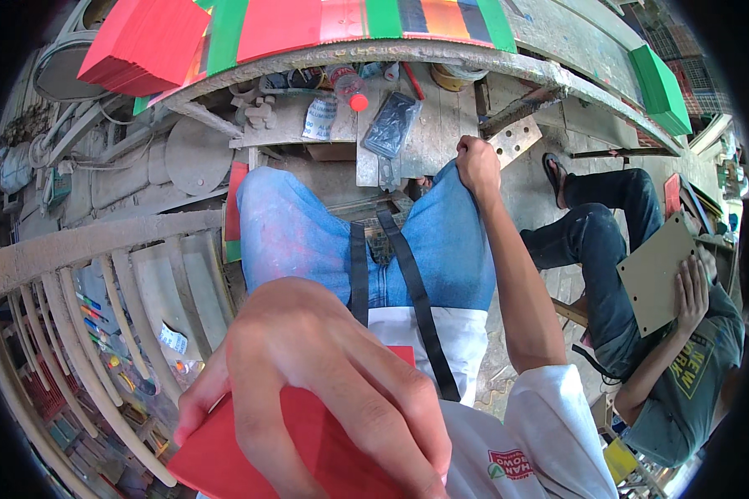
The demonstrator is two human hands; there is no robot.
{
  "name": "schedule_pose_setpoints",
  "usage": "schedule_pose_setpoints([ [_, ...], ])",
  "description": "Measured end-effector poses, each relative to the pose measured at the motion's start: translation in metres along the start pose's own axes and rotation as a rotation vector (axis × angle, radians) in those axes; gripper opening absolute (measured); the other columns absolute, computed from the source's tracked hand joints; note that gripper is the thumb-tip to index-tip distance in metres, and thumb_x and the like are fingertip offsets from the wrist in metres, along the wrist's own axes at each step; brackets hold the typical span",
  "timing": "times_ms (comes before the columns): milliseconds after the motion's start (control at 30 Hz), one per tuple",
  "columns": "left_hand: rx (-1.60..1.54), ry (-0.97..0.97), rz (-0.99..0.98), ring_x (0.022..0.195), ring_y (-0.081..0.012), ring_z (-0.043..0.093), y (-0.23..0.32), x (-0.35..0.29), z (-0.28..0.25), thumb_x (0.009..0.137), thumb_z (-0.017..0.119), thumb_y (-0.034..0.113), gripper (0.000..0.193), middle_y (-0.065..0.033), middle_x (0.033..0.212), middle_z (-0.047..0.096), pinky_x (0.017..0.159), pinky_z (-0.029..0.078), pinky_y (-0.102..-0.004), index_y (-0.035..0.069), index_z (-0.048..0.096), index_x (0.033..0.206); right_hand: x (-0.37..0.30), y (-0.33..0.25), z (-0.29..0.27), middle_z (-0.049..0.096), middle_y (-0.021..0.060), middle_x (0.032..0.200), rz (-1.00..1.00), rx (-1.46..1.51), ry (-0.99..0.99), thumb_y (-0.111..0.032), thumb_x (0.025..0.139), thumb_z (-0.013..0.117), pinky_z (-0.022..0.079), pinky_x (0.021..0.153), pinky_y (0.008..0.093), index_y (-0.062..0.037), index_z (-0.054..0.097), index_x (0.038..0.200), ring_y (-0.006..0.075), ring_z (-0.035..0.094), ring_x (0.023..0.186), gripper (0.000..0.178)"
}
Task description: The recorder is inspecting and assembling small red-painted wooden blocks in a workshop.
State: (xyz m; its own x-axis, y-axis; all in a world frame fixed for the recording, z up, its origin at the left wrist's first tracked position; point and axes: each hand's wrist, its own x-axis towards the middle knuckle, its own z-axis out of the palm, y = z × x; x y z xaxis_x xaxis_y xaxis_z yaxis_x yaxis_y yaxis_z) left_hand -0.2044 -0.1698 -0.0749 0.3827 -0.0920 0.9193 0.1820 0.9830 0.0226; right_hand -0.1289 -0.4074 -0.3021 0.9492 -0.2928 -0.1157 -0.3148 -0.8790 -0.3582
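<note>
Close to the camera, my left hand (324,374) spreads its fingers over a flat red piece (320,437) and grips it in front of my chest. The fingertips run past the lower edge of the picture, and whether it is one sheet or a stack I cannot tell. On my right knee rests my right hand (478,170), its fingers curled closed. Anything inside those fingers is hidden. Ahead of me, a thick stack of red sheets (141,46) stands at the left end of a bench (374,54) covered with red, green and dark striped pieces.
Under the bench, a shelf (453,116) bears a phone-like dark rectangle (393,125), a red-capped bottle (348,87) and a tub (456,76). A green block (660,90) sits at the far right. A slatted rail (91,249) stands left. A seated person (674,366) holds a drilled board (657,274).
</note>
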Motion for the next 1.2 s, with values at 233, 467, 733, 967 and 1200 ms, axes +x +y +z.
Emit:
schedule_pose_setpoints([
  [233,-0.053,-0.119,-0.424,0.101,-0.0483,0.057,0.03,0.016,-0.018,0.104,0.023,0.027,0.044,-0.039,0.109,0.057,0.082,0.047,-0.0543,0.001,0.059,0.102,0.0,0.003,-0.001,0.066,0.0214,0.087,0.014,0.002,0.014,-0.014,0.081,0.054,0.051,0.075,0.0456,-0.0073,0.067,0.087,0.0392,0.064,0.084,0.016],
  [467,-0.072,-0.115,-0.428,0.102,-0.0481,0.057,0.028,0.016,-0.017,0.104,0.024,0.025,0.042,-0.0389,0.109,0.057,0.083,0.047,-0.054,0.001,0.058,0.102,0.0,0.004,0.0,0.066,0.0229,0.09,-0.004,-0.005,0.014,-0.016,0.081,0.052,0.051,0.078,0.0464,-0.008,0.07,0.09,0.04,0.065,0.085,0.021],
  [733,-0.049,-0.094,-0.253,0.087,-0.0541,0.054,0.018,0.005,-0.013,0.096,0.029,0.056,0.068,-0.0464,0.105,0.051,0.073,0.049,-0.0551,-0.003,0.061,0.104,0.0,0.005,0.002,0.066,0.0214,0.086,0.004,-0.002,0.023,-0.014,0.08,0.054,0.051,0.075,0.0454,-0.0073,0.068,0.087,0.0388,0.064,0.083,0.016],
  [967,0.001,0.209,0.011,0.094,-0.0428,0.057,-0.006,-0.004,0.01,0.099,0.042,0.041,0.046,-0.0416,0.102,0.057,0.072,0.055,-0.045,0.001,0.065,0.1,0.001,0.005,0.001,0.066,0.0208,0.086,0.003,-0.001,0.033,-0.014,0.08,0.055,0.051,0.075,0.0454,-0.0076,0.068,0.087,0.0386,0.064,0.082,0.016],
  [1200,0.004,0.067,-0.052,0.094,-0.043,0.057,-0.001,0.0,0.002,0.099,0.042,0.04,0.046,-0.0411,0.1,0.058,0.071,0.055,-0.0458,0.001,0.065,0.1,-0.001,0.005,0.001,0.066,0.0203,0.086,0.002,0.006,0.03,-0.014,0.08,0.055,0.051,0.076,0.0448,-0.0075,0.068,0.086,0.0382,0.065,0.083,0.016],
])
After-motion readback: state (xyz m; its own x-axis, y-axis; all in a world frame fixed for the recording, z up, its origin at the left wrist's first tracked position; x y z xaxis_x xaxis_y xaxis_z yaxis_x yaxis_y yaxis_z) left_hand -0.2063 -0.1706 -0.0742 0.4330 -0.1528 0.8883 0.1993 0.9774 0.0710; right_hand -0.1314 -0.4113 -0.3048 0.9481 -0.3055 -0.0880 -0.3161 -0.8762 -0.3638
